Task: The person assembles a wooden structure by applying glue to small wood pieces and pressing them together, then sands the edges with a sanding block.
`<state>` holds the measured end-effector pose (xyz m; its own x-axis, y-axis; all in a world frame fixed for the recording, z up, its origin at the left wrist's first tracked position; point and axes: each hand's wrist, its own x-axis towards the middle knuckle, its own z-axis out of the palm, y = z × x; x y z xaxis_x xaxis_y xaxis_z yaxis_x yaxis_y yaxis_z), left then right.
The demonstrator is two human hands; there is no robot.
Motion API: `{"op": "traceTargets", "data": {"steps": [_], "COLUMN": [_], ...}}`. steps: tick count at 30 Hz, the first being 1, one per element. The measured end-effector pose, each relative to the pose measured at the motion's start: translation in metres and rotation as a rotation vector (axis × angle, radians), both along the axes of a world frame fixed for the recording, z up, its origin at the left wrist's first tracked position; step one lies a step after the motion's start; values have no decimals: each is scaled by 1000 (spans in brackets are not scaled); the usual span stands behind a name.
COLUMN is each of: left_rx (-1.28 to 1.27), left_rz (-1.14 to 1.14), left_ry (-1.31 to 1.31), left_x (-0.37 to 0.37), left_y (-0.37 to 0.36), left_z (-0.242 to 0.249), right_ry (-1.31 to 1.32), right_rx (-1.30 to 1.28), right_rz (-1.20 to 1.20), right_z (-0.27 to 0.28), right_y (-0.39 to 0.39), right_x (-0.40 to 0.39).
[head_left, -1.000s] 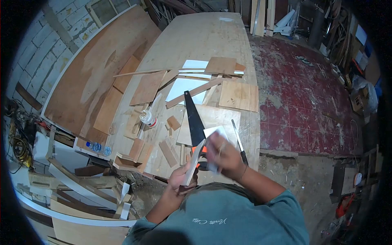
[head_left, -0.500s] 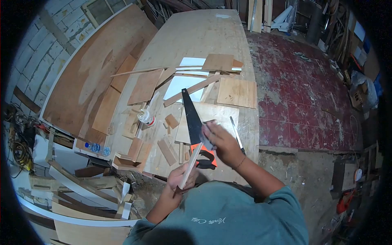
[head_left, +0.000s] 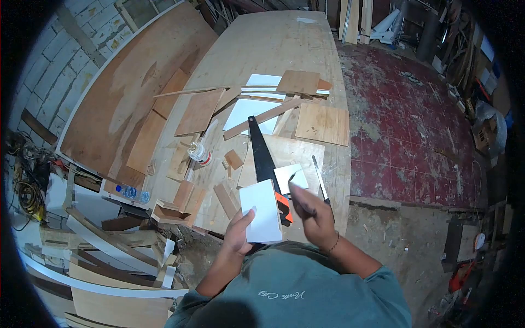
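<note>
My left hand point(head_left: 238, 232) grips a white rectangular board point(head_left: 261, 210) by its left edge, thumb on the white face. The board is tilted up toward me over the front of the table. My right hand point(head_left: 316, 216) is just to its right, with the fingers drawn together at a small white square piece point(head_left: 299, 185); part of the grip is hidden. Under these lies a handsaw point(head_left: 263, 158) with a black blade and an orange and black handle, partly covered by the white pieces. A thin pale tool with a dark handle point(head_left: 321, 177) lies right of my right hand.
Wooden offcuts point(head_left: 226, 201), a light square panel point(head_left: 322, 124) and a long strip point(head_left: 262, 118) lie about the table point(head_left: 279, 44). A clear jar point(head_left: 199, 153) stands left of the saw. A large brown panel point(head_left: 128, 87) leans along the left side; water bottles point(head_left: 128, 191) lie near it.
The board in my left hand has turned from edge-on to show its white face. My right hand has moved away from its edge, down and right, and the white square piece now shows.
</note>
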<state>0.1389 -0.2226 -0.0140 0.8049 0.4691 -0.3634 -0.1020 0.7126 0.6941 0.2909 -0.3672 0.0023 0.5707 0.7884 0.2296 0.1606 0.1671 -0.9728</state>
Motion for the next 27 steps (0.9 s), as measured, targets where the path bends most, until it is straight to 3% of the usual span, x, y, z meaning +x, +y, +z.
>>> {"op": "traceTargets", "data": {"steps": [1, 4, 6, 10, 11, 14, 15, 17, 18, 21, 23, 25, 27], "left_rx": [-2, 107, 189, 153, 199, 164, 127, 127, 123, 218, 190, 288, 303], "left_rz": [-1, 76, 72, -98, -204, -366, -355, -344, -340, -350, -315, -61, -17], "left_ry": [2, -16, 1, 32, 38, 2, -23, -22, -16, -79, -77, 4, -1], "left_x": [1, 3, 3, -2, -4, -7, -6, -11, -13, -17, -20, -17, -18], "left_y": [0, 2, 5, 10, 11, 12, 11, 17, 18, 19, 13, 3, 2], "left_z": [0, 3, 7, 26, 30, 41, 44, 29, 27, 25, 32, 36, 25], "right_ry": [-284, -294, -727, -969, -965, -1050, -1057, -997, -1050, -1066, -676, 133, 199], "right_rx": [97, 154, 272, 263, 261, 47, 49, 314, 321, 210, -58, 207, 140], "right_rz": [8, 60, 187, 332, 325, -73, -74, 31, 185, 96, -155, -170, -94], "right_z": [3, -7, -9, -9, -13, -19, -16, -4, 9, -17, -27, -20, -16], "right_y": [-1, -3, -6, -11, -10, 0, -2, -8, -9, -4, 3, 2, -7], "right_x": [-2, -9, -5, 9, 18, 46, 42, 24, 16, 34, 52, 44, 25]}}
